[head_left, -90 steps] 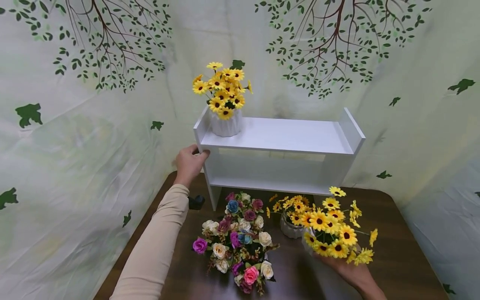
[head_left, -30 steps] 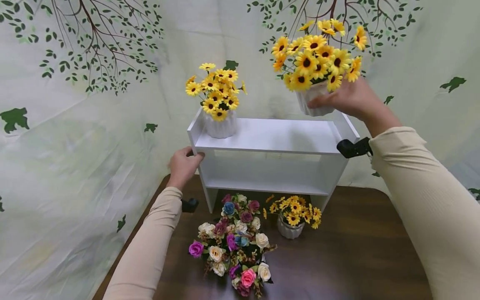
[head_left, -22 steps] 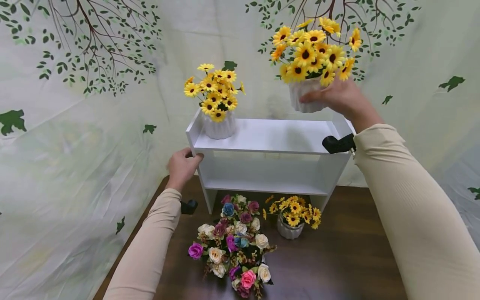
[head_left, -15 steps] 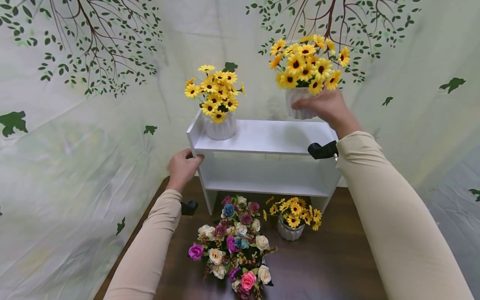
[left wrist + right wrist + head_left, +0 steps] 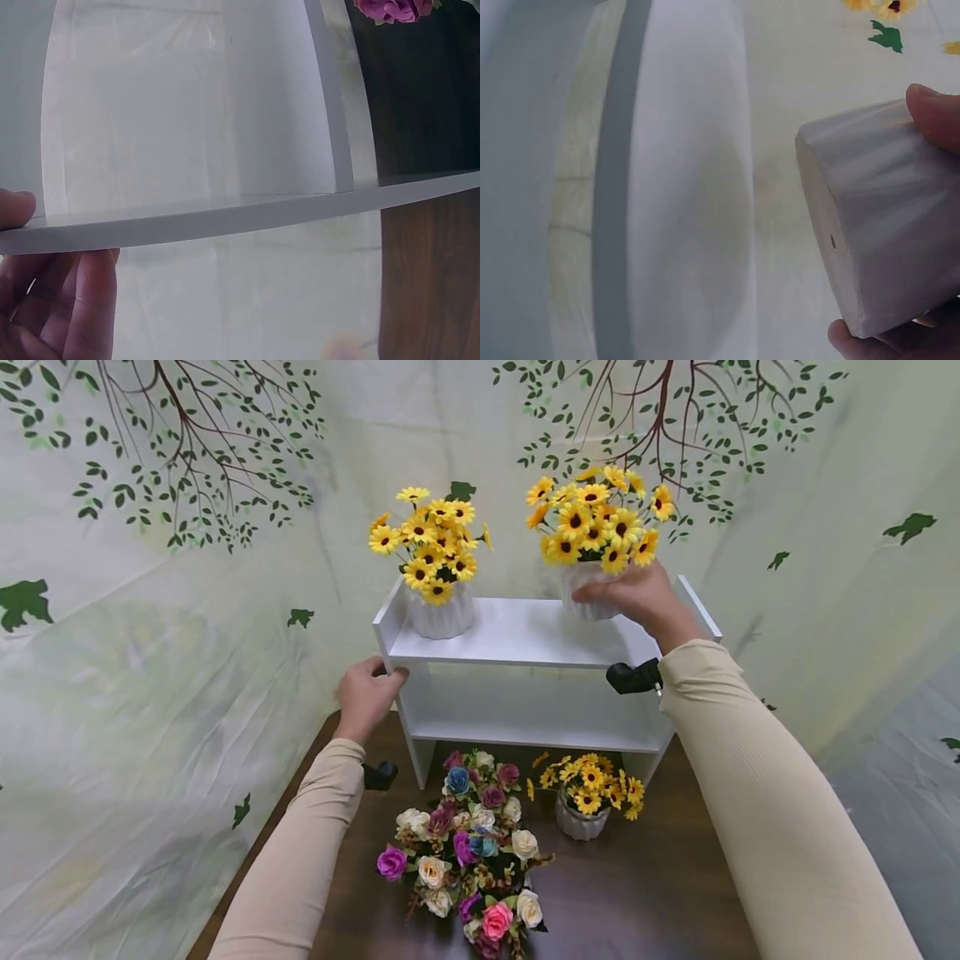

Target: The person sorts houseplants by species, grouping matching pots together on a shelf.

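Note:
My right hand (image 5: 645,600) grips a white ribbed flowerpot (image 5: 892,217) of yellow artificial daisies (image 5: 596,522) above the right part of a white two-tier shelf (image 5: 517,625). In the right wrist view the pot's underside shows, apart from the shelf top, with the thumb on one side and fingers on the other. My left hand (image 5: 367,695) pinches the shelf's left side panel (image 5: 187,225), thumb on one face and fingers on the other. A matching pot of yellow daisies (image 5: 441,612) stands upright at the left end of the top tier.
On the brown table (image 5: 645,893), a third pot of yellow daisies (image 5: 582,818) stands before the shelf's right leg. Left of it are bunched artificial roses (image 5: 472,852). The shelf has raised ends (image 5: 697,606), and a leaf-printed curtain (image 5: 810,468) hangs behind.
My right hand lifted the daisy pot from the table over the shelf, then moved it left and lowered it toward the top tier. My left hand stays on the side panel.

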Available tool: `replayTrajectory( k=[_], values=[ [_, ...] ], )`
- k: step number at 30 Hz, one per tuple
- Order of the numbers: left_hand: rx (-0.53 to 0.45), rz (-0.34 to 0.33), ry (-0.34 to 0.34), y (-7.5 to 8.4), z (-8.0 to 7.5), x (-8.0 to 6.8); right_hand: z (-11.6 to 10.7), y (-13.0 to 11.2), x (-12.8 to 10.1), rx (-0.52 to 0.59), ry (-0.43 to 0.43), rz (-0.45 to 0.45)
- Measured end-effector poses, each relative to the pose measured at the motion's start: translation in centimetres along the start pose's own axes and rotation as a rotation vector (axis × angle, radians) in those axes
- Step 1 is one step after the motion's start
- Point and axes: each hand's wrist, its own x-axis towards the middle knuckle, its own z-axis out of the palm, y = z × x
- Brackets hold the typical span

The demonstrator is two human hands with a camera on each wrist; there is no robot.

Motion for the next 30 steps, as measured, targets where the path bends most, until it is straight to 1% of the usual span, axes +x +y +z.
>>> replayTrajectory(
  k=[5, 8, 11, 13, 16, 18, 19, 24, 30],
  values=[
    [0.003, -0.002, -0.004, 0.2, -0.3, 0.1, 1.2, 0.3, -0.1, 0.033, -0.005, -0.008],
    [0.009, 0.001, -0.017, 0.2, -0.3, 0.1, 2.4, 0.4, -0.2, 0.050, -0.008, 0.046],
    [0.021, -0.005, -0.019, 0.2, -0.3, 0.1, 3.6, 0.3, -0.2, 0.101, -0.012, 0.115],
    [0.028, -0.008, -0.015, 0.2, -0.2, 0.1, 4.4, 0.2, -0.2, 0.140, -0.015, 0.125],
    [0.025, -0.015, -0.015, 0.4, -0.3, 0.1, 5.3, -0.2, -0.1, 0.163, -0.025, 0.103],
    [0.017, -0.016, -0.018, 0.5, -0.4, 0.1, 5.8, -0.5, 0.1, 0.183, -0.032, 0.059],
    [0.015, -0.018, -0.022, 0.5, -0.5, 0.1, 6.1, -0.6, 0.1, 0.189, -0.034, 0.052],
    [0.002, -0.018, -0.033, 0.5, -0.7, 0.2, 6.9, -1.0, 0.2, 0.184, -0.032, 0.048],
    [0.008, -0.030, -0.037, 0.4, -0.4, -0.1, 7.6, -0.5, 0.1, 0.180, -0.036, 0.030]
  ],
)
